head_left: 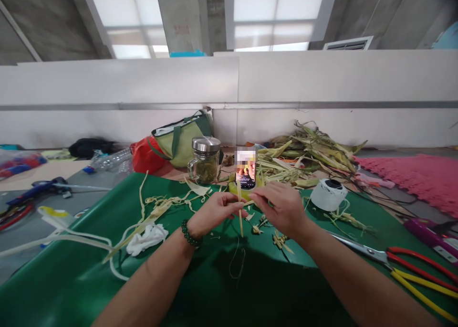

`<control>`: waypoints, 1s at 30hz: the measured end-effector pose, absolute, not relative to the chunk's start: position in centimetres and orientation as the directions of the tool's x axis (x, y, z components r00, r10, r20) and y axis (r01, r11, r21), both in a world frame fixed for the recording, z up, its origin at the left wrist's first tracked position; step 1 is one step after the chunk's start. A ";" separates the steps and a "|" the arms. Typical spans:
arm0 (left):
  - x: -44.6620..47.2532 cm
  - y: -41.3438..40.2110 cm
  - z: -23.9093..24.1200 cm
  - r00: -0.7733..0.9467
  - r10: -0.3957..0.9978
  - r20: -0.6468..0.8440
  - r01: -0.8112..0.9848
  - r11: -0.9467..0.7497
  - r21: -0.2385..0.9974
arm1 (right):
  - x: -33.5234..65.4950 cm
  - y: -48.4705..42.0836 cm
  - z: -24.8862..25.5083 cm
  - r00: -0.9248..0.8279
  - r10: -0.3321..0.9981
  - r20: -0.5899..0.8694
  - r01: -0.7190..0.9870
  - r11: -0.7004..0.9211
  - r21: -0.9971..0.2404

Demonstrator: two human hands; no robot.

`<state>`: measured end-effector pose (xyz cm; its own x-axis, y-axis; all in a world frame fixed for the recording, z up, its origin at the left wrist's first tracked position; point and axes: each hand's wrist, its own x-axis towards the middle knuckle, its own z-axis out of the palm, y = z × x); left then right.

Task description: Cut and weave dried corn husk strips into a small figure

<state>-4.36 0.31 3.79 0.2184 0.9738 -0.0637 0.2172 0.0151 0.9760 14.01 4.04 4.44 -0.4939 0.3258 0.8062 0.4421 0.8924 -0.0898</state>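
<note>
Between my hands is a pale yellow strip of corn husk [241, 226], upright, with a short piece crossing it. My left hand [219, 211], a green bead bracelet [190, 233] at its wrist, pinches the strip between thumb and fingers. From the right, my right hand [281, 205] is closed on the end of the crossing piece, its fingertips partly hidden. A phone [246, 170] with a lit screen stands just behind the hands, propped against something yellow. Below them, a thin loop of thread [236, 265] lies on the green mat [200, 293].
Scissors [375, 254] with red handles and a thread spool [328, 195] lie to the right. Husk strips [161, 207] and white tissue [147, 238] are at left. Behind stand a lidded glass jar [205, 162], a green bag [184, 138] and a husk pile [315, 148].
</note>
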 end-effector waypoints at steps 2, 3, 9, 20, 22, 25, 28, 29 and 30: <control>-4.2 0.5 3.5 0.177 0.983 -0.046 0.199 0.010 0.980 | 13.6 3.2 4.1 -0.556 0.390 0.734 0.482 0.871 -0.098; -4.2 0.6 3.3 0.154 0.987 -0.038 0.169 0.012 0.986 | 13.4 3.0 3.9 -0.576 0.455 0.679 0.523 0.844 -0.121; -4.2 0.9 3.3 0.135 0.991 -0.014 0.069 0.005 0.998 | 12.7 3.1 3.4 -0.651 0.677 0.343 0.637 0.733 -0.240; -2.6 0.4 2.6 0.157 0.950 0.272 0.239 -0.303 0.922 | 13.0 3.5 3.5 -0.532 0.601 0.597 0.382 0.799 -0.464; -2.2 0.3 2.1 0.184 0.923 0.337 0.346 -0.382 0.857 | 12.6 3.4 3.1 -0.533 0.568 0.627 0.350 0.823 -0.448; -2.0 0.3 1.4 0.184 0.910 0.372 0.440 -0.415 0.796 | 12.3 3.1 2.7 -0.508 0.535 0.675 0.359 0.844 -0.399; -2.1 0.5 1.3 0.151 0.899 0.411 0.456 -0.433 0.778 | 12.2 2.8 2.6 -0.494 0.461 0.737 0.340 0.883 -0.325; -2.1 0.5 1.5 0.122 0.901 0.417 0.447 -0.424 0.787 | 12.2 2.7 2.7 -0.490 0.423 0.762 0.330 0.899 -0.288; -2.1 0.5 1.7 0.085 0.910 0.406 0.426 -0.401 0.811 | 12.2 2.6 2.7 -0.486 0.387 0.783 0.323 0.913 -0.251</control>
<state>-2.13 0.48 1.69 0.0848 0.9101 0.4056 0.4260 -0.4011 0.8109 12.19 2.60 2.71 -0.4862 0.3874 0.7833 0.3229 0.9126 -0.2509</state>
